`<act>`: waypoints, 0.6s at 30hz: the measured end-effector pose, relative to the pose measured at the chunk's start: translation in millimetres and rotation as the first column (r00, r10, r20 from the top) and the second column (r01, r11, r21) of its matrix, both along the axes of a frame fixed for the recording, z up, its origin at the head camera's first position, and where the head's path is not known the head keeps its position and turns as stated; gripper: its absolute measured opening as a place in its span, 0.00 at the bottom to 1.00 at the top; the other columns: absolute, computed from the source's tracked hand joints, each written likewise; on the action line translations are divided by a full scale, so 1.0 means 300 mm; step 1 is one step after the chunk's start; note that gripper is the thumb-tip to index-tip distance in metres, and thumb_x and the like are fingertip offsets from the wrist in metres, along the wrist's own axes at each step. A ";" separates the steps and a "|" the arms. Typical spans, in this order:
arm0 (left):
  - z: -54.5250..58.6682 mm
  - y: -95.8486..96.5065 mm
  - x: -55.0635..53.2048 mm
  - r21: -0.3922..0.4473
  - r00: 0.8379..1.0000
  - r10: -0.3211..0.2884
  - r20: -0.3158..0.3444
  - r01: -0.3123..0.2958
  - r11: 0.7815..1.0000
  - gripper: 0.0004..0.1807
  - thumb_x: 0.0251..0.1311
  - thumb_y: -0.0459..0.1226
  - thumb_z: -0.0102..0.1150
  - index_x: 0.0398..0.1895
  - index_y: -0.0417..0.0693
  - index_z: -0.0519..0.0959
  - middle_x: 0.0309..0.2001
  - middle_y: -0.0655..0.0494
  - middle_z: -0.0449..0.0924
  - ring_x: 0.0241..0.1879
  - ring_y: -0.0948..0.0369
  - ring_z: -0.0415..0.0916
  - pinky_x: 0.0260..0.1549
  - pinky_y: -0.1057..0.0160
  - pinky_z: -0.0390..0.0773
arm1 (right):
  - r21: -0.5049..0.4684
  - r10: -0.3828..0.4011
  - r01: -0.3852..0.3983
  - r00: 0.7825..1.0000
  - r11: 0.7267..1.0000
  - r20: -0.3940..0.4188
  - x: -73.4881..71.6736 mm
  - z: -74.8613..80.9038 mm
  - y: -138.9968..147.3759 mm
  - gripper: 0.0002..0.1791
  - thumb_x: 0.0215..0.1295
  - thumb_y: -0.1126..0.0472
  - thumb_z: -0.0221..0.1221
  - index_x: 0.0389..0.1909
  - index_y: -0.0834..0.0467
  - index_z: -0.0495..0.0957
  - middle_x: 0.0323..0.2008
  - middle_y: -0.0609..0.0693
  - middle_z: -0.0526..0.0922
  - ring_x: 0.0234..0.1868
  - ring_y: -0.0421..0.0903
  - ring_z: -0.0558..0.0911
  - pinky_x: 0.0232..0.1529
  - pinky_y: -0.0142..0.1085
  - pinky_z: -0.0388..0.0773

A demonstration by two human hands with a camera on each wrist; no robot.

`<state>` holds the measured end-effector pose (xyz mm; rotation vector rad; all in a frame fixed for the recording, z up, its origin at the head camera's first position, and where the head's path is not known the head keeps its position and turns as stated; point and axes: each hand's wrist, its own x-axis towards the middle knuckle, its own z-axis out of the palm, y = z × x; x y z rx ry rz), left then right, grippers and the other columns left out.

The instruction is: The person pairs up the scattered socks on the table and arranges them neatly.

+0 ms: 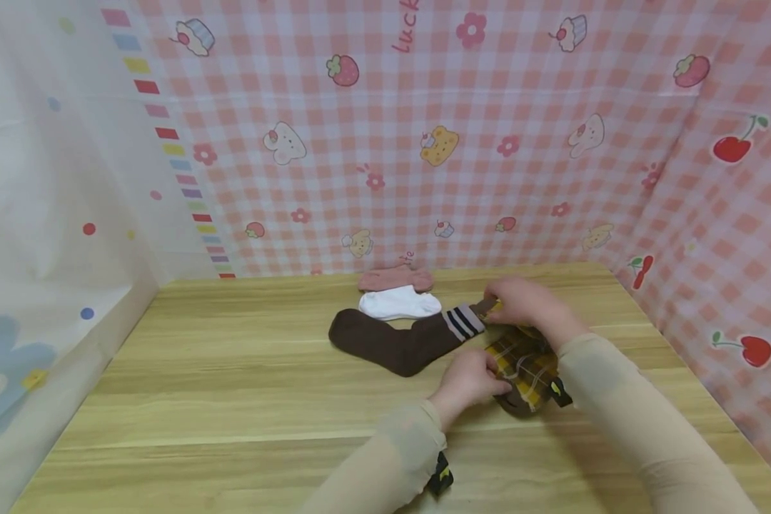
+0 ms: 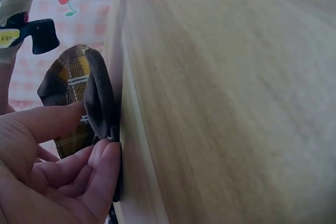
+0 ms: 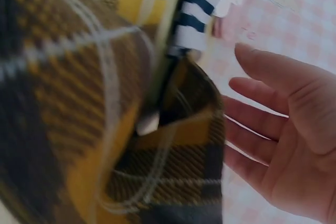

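A yellow-and-brown plaid sock (image 1: 520, 364) with plain brown parts lies at the right of the table. My left hand (image 1: 469, 382) pinches its near brown end (image 2: 100, 95) between thumb and fingers, low at the tabletop. Over the far part of the sock is my right hand (image 1: 527, 303). In the right wrist view, the right hand's thumb (image 3: 262, 64) stands apart from the cloth, and its outstretched fingers pass behind the sock's edge. To the left lies a dark brown sock (image 1: 385, 343) with a striped cuff, its cuff end close to the right hand.
Behind the brown sock lie a white ankle sock (image 1: 400, 303) and a pink sock (image 1: 395, 277), overlapping near the table's back edge. The wooden table (image 1: 218, 400) is bounded by a pink checked cloth (image 1: 385, 185) at the back and right, and white cloth at the left.
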<state>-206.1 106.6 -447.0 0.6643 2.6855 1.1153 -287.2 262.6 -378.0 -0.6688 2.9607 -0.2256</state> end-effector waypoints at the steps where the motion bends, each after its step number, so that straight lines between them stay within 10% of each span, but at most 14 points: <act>1: 0.001 0.002 0.002 -0.015 1.000 0.005 -0.001 -0.005 1.000 0.12 0.47 0.40 0.75 0.20 0.46 0.80 0.17 0.65 0.70 0.18 0.67 0.66 0.20 0.72 0.66 | 0.033 0.006 -0.005 1.000 0.999 -0.010 -0.003 -0.009 -0.005 0.17 0.60 0.58 0.68 0.46 0.61 0.81 0.45 0.57 0.83 0.46 0.56 0.81 0.48 0.52 0.77; 18: -0.009 0.034 0.000 -0.241 0.994 0.015 -0.105 -0.040 0.970 0.11 0.41 0.42 0.79 0.19 0.56 0.82 0.22 0.69 0.75 0.22 0.68 0.70 0.23 0.72 0.69 | 0.225 -0.049 0.060 0.997 0.973 -0.054 -0.016 -0.093 -0.017 0.07 0.58 0.66 0.67 0.36 0.57 0.80 0.35 0.52 0.82 0.36 0.52 0.81 0.33 0.48 0.80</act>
